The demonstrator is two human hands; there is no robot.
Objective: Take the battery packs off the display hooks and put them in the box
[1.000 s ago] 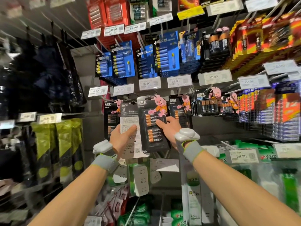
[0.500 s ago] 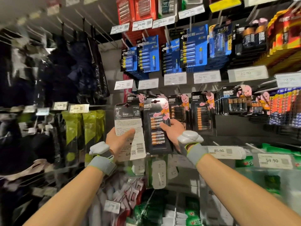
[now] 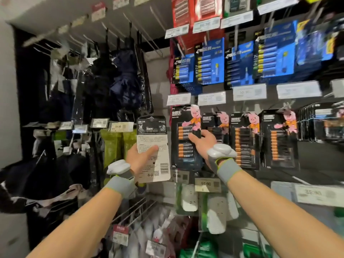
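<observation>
Shelf tag (image 3: 117, 126), centre left: 39.99. White-backed pack (image 3: 152, 146), centre: "AA" at top. Black pack (image 3: 183, 142) right of it: DURACELL. Lower tag (image 3: 207, 184) beneath: 55.90. Other tags blurred.

Light is coming from above, falling warmly on both forearms and brightening the pale back of the carded pack (image 3: 160, 164) that the left hand (image 3: 139, 161) is holding; its barcode is showing fairly crisp. The clear blister of the hanging pack (image 3: 184, 151) gripped by the right hand (image 3: 202, 146) is giving off a faint sheen. The dark hanging goods (image 3: 119, 84) at left are sinking into deep shadow. Motion blur is smearing the price tags (image 3: 249, 92) and blue packs (image 3: 208, 66) above, and the wide lens is bending the shelf lines toward the edges.
</observation>
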